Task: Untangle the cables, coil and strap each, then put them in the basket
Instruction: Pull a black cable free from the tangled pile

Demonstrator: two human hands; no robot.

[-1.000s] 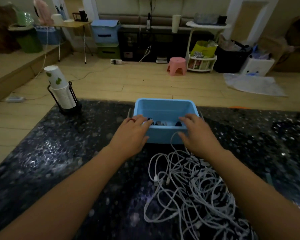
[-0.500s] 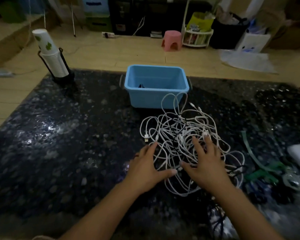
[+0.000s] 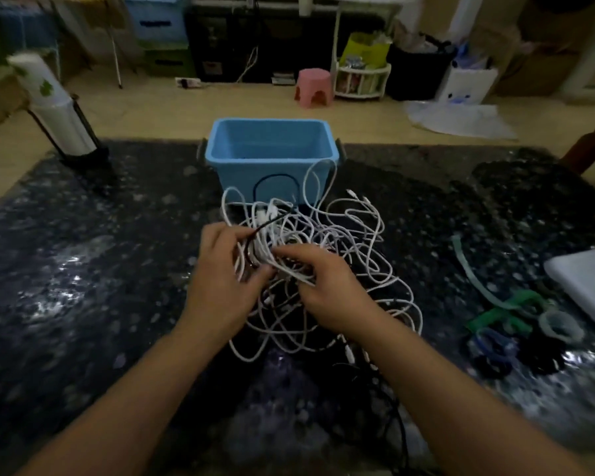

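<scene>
Tangled cables [image 3: 323, 262] — white and dark, heaped on dark worktop [image 3: 83, 269] before blue basket [image 3: 272, 156]. Left hand [image 3: 220, 280] grip and right hand [image 3: 327, 290] grip — both pinching strands.

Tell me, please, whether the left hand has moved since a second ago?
Yes. The left hand has drawn back from the blue basket toward the person and now grips strands of the cable tangle.

Cup stack [image 3: 54, 108] motion-blurred; white tray [image 3: 588, 286] cut off at right edge
</scene>
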